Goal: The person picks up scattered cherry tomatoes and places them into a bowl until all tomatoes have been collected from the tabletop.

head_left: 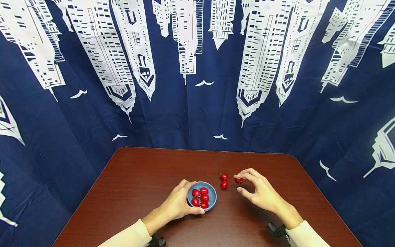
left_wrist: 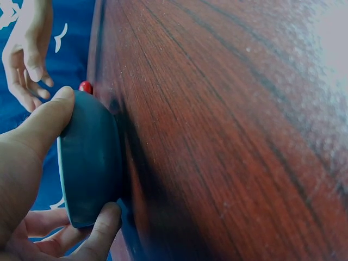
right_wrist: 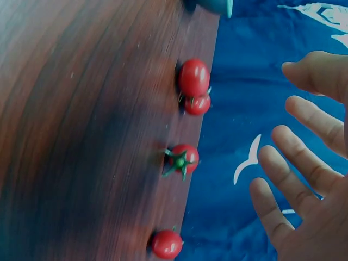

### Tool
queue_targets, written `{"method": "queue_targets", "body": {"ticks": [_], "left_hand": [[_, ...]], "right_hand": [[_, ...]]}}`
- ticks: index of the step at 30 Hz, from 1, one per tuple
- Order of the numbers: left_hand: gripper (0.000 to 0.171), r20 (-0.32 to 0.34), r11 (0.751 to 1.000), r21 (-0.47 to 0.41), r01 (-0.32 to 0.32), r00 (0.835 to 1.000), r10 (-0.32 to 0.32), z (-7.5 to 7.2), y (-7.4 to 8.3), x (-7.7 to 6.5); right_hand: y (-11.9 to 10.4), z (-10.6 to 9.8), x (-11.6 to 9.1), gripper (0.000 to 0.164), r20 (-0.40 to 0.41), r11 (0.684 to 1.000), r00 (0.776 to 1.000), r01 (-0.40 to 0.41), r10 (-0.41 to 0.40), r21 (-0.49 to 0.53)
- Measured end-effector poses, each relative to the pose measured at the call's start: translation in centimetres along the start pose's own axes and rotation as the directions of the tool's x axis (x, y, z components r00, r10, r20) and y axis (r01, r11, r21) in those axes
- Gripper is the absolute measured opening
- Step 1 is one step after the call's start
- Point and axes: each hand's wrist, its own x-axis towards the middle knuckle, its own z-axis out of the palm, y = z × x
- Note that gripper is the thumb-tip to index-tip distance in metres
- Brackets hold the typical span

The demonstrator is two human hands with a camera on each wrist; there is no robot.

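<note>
Your left hand (head_left: 178, 202) cups the small blue bowl (head_left: 213, 198), thumb and fingers curled round its smooth rounded wall, steadying it near the front of the tabletop (head_left: 139, 178). Four or five glossy red cherry tomatoes (head_left: 200, 197) sit inside it already. Your right hand (head_left: 262, 192) hovers just right of the loose ones, fingers (right_wrist: 293, 168) spread and relaxed in the wrist view, gripping nothing. One tomato (head_left: 239, 179) lies right at your fingertips; whether you touch it I cannot tell. Two more (head_left: 224, 180) lie together between that one and the bowl.

You look to be mid-way through gathering tomatoes into the bowl, at the reach for the next one. That calls for a light pinch: these are small, slick and round, ready to roll on the polished dark wood-grain surface. The right wrist view shows a green star-shaped calyx (right_wrist: 178, 162) on one.
</note>
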Motion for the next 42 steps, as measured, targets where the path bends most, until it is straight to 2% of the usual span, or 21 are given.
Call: {"method": "queue_targets", "body": {"ticks": [13, 17, 32, 42], "left_hand": [[0.109, 0.001, 1.000, -0.010, 0.020, 1.000, -0.020, 0.2, -0.2, 0.1], [0.108, -0.009, 1.000, -0.006, 0.007, 1.000, -0.007, 0.1, -0.3, 0.1], [0.111, -0.013, 1.000, -0.020, 0.002, 1.000, -0.002, 0.0, -0.1, -0.2], [0.110, -0.007, 1.000, -0.020, 0.014, 1.000, -0.014, 0.0, -0.1, -0.2]], "right_hand": [[3.5, -0.6, -0.7, 0.046, -0.041, 0.998, 0.998, -0.049, 0.048, -0.027], [4.4, -0.6, -0.9, 0.047, -0.047, 0.997, 0.997, -0.062, 0.060, -0.040], [6.9, -0.9, -1.8, 0.042, -0.014, 0.989, 0.989, -0.148, 0.148, -0.015], [7.6, -1.6, -1.7, 0.041, 0.019, 0.971, 0.971, -0.237, 0.238, -0.040]]}}
